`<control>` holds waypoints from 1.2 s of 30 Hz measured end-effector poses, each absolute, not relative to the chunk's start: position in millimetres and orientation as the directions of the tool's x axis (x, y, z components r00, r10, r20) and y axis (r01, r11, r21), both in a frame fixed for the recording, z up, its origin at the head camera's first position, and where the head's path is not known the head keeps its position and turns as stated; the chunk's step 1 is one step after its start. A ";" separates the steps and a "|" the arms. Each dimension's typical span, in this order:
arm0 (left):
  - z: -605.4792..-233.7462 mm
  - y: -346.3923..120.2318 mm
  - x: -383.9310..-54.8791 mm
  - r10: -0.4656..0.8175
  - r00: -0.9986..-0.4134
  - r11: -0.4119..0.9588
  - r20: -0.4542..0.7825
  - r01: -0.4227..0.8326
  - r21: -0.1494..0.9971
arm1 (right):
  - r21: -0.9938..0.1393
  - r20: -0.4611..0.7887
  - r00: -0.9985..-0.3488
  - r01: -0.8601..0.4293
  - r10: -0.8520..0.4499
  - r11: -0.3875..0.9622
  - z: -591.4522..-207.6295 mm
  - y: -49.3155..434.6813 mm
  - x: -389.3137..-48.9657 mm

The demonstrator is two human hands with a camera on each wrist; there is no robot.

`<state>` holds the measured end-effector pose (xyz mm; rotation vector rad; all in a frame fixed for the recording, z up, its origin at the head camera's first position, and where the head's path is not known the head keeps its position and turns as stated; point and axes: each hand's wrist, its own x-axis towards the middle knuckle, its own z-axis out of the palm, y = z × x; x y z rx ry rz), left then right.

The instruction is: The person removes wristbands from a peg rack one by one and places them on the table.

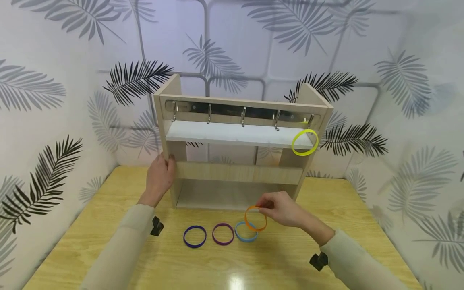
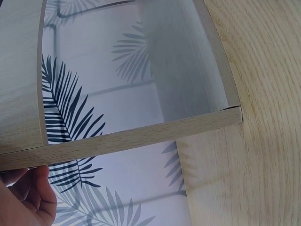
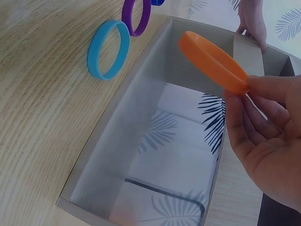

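Between thumb and fingers my right hand pinches an orange silicone wristband, lifted off the table in front of the shelf. In the head view it overlaps a light blue wristband lying on the table. To the left of that lie a purple wristband and a dark blue wristband. My left hand grips the left side panel of the wooden shelf, thumb on the front. From the rightmost hook of the metal hook rail hangs a yellow wristband.
The shelf stands upright on a wood-grain table, close to a leaf-patterned wall. Several metal hooks stick out below the shelf's top edge, and a white board runs behind them. Each sleeve has a small black device at the cuff.
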<state>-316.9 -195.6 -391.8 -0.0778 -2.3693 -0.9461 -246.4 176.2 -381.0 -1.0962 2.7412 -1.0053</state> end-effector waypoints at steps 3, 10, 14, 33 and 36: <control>-390.8 -195.5 -316.6 -0.152 -0.829 0.746 0.538 0.261 0.613 | -0.585 0.188 -0.763 -0.593 -0.619 0.553 -382.1 176.2 -246.2; -388.8 -194.7 -315.9 -0.159 -0.824 0.748 0.543 0.259 0.611 | -0.596 0.168 -0.775 -0.572 -0.609 0.563 -385.0 179.2 -244.7; -388.6 -193.9 -315.3 -0.163 -0.826 0.742 0.540 0.258 0.619 | -0.618 0.166 -0.777 -0.561 -0.607 0.551 -389.3 181.7 -242.8; -379.1 -188.2 -312.4 -0.183 -0.854 0.753 0.486 0.196 0.628 | -0.715 0.130 -0.758 -0.519 -0.640 0.469 -409.9 201.4 -229.5; -382.1 -187.9 -310.3 -0.182 -0.855 0.753 0.486 0.196 0.628 | -0.728 0.122 -0.757 -0.508 -0.642 0.460 -411.9 205.3 -227.5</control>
